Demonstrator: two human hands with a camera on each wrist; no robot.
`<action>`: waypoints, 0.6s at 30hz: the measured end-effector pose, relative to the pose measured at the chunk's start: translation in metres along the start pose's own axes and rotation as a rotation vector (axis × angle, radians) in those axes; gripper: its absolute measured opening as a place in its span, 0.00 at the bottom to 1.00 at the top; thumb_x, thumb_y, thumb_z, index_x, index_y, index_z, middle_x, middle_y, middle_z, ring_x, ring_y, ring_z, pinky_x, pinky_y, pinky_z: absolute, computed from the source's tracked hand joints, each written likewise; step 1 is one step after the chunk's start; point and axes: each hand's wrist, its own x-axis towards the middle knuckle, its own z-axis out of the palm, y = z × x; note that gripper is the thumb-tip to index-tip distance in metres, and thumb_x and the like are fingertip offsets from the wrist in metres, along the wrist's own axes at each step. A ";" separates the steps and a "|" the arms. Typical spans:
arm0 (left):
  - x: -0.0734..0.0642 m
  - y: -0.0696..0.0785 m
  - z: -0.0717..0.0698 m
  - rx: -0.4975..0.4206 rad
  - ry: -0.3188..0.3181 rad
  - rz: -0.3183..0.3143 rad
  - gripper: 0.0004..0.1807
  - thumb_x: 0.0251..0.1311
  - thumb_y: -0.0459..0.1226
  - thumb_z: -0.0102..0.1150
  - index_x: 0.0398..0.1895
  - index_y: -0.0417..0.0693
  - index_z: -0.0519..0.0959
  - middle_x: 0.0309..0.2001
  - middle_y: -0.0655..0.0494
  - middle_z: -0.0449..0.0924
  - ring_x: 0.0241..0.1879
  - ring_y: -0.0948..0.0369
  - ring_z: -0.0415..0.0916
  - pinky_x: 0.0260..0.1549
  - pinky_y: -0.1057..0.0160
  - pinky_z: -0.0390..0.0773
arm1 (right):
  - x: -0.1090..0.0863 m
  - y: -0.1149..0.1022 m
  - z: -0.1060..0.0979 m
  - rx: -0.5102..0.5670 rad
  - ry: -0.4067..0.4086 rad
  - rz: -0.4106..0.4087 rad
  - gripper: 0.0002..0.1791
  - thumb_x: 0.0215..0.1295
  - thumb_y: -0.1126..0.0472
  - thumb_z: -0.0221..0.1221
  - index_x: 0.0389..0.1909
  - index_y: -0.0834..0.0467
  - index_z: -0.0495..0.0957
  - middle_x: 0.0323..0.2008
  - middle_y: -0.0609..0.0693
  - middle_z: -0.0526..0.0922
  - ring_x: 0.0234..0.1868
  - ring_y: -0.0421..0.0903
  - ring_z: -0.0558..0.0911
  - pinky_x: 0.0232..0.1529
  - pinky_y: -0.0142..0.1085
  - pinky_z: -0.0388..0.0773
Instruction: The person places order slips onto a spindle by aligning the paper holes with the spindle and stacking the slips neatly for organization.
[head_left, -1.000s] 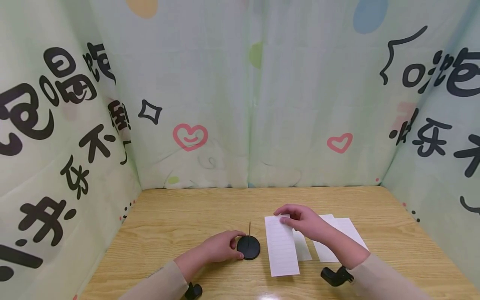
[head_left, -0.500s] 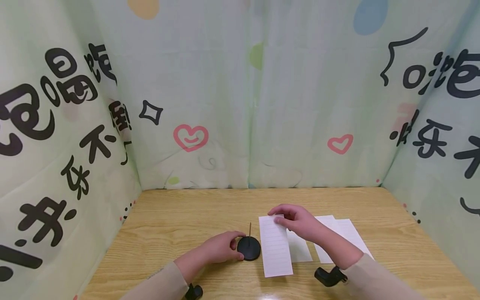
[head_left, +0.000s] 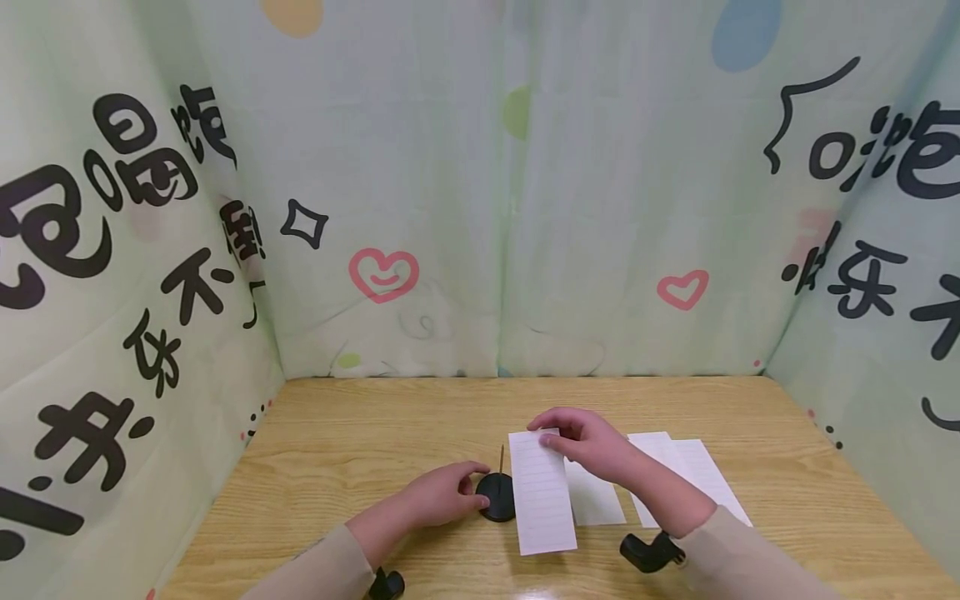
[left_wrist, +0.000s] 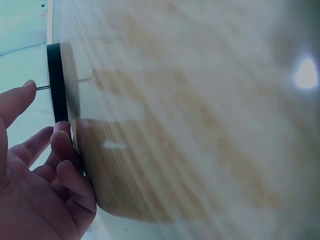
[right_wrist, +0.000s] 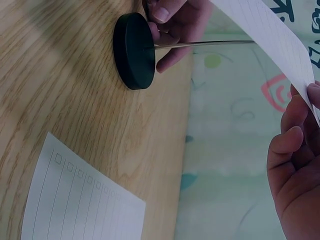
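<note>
A bill spike (head_left: 492, 498), with a round black base and a thin upright metal rod, stands on the table. My left hand (head_left: 441, 498) holds the left side of its base between thumb and fingers; in the left wrist view, fingers touch the base's edge. To its right, my right hand (head_left: 592, 446) pinches a lined white paper slip (head_left: 542, 500) by its top edge, thumb in front. The slip hangs off the table and overlaps the base's right edge in the head view. In the right wrist view, the slip (right_wrist: 270, 42) crosses in front of the rod's tip.
More white paper slips lie on the wooden table (head_left: 360, 433) to the right, one (head_left: 594, 498) just behind the held slip and others (head_left: 708, 475) partly under the right forearm. A printed curtain (head_left: 420, 333) closes off the back and both sides.
My right hand has carried the slip leftward, from beside the bill spike until it overlaps the base in the head view. My left hand keeps its place on the base.
</note>
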 end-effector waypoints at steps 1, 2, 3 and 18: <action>0.000 -0.001 0.000 -0.008 0.006 0.003 0.26 0.64 0.48 0.64 0.63 0.52 0.75 0.29 0.61 0.73 0.26 0.64 0.68 0.29 0.63 0.68 | 0.000 0.000 0.000 0.005 -0.002 -0.002 0.13 0.71 0.59 0.59 0.52 0.58 0.81 0.43 0.52 0.82 0.36 0.46 0.78 0.35 0.36 0.76; 0.000 -0.002 0.000 -0.017 0.012 0.007 0.25 0.64 0.48 0.63 0.63 0.52 0.75 0.30 0.61 0.73 0.27 0.64 0.68 0.29 0.63 0.68 | 0.001 -0.001 0.001 0.009 -0.004 -0.005 0.13 0.71 0.60 0.59 0.52 0.59 0.81 0.43 0.52 0.82 0.36 0.46 0.78 0.35 0.35 0.76; 0.000 -0.003 0.000 -0.022 0.018 0.010 0.25 0.64 0.47 0.63 0.62 0.52 0.75 0.30 0.62 0.74 0.27 0.64 0.69 0.30 0.63 0.69 | 0.001 -0.001 0.001 0.010 -0.004 -0.006 0.13 0.71 0.60 0.59 0.52 0.59 0.80 0.43 0.52 0.82 0.36 0.46 0.77 0.35 0.35 0.76; -0.002 -0.011 -0.009 -0.177 0.087 0.058 0.19 0.69 0.43 0.59 0.60 0.50 0.76 0.35 0.59 0.75 0.24 0.59 0.74 0.24 0.62 0.75 | 0.005 -0.005 0.007 0.016 -0.018 -0.024 0.12 0.71 0.62 0.59 0.52 0.59 0.80 0.41 0.52 0.82 0.36 0.47 0.77 0.36 0.35 0.76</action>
